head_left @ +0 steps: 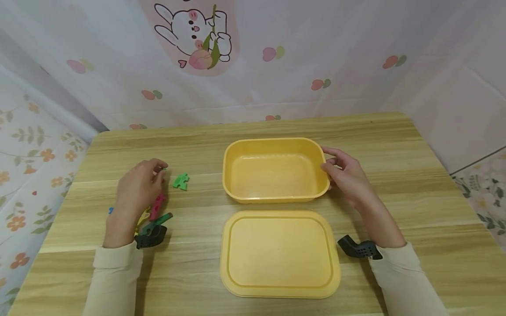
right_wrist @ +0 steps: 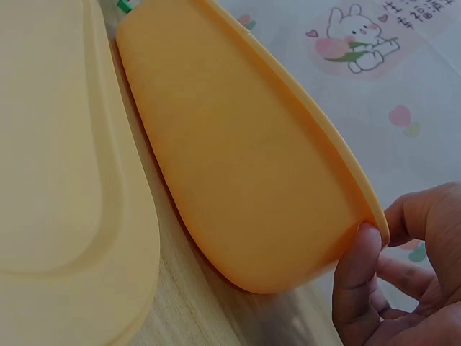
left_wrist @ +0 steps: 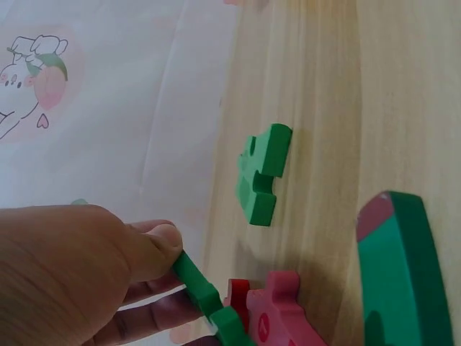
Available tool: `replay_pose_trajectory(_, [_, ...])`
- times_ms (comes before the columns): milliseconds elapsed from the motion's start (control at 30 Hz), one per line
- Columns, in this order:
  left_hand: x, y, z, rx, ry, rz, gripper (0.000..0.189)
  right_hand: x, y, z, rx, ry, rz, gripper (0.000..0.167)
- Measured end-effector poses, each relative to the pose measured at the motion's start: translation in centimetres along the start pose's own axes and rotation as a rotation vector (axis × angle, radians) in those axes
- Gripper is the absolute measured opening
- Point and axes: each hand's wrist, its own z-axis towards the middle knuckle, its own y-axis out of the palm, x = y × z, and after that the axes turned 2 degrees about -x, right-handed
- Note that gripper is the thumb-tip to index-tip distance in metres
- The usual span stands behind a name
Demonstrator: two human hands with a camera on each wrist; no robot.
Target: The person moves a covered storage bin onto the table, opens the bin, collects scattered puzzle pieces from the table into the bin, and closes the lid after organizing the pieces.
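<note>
My left hand [head_left: 136, 186] pinches a green puzzle piece [left_wrist: 193, 280] between thumb and fingers, at the left of the table. Just right of it lies another green puzzle piece [head_left: 181, 181]. Under and beside the wrist are a pink piece [head_left: 157, 206], a dark green piece [head_left: 162, 219] with a brownish end, and a yellow piece [head_left: 144, 215], partly hidden by the hand. At the right end of a yellow plastic box [head_left: 272, 175], my right hand [head_left: 352, 177] grips the rim, thumb on the near side. The box stands upright, with nothing inside.
A yellow lid [head_left: 280, 254] lies flat in front of the box, near its front side. A small blue piece [head_left: 111, 210] shows left of the left wrist. Behind the wooden table [head_left: 395, 175] hangs a printed curtain [head_left: 253, 79].
</note>
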Motion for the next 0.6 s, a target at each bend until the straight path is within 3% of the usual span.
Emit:
replay_pose_trajectory(267, [-0.09,-0.03,-0.06,0.063,0.047,-0.052,0.026,0.05,-0.11,0.1,-0.005,-0.011,-0.01,0.055])
replay_pose_trajectory(600, [0.05,-0.18,-0.06,0.061,0.037,-0.129,0.032,0.1,0.03,0.02,0.0,-0.002,0.001,0.056])
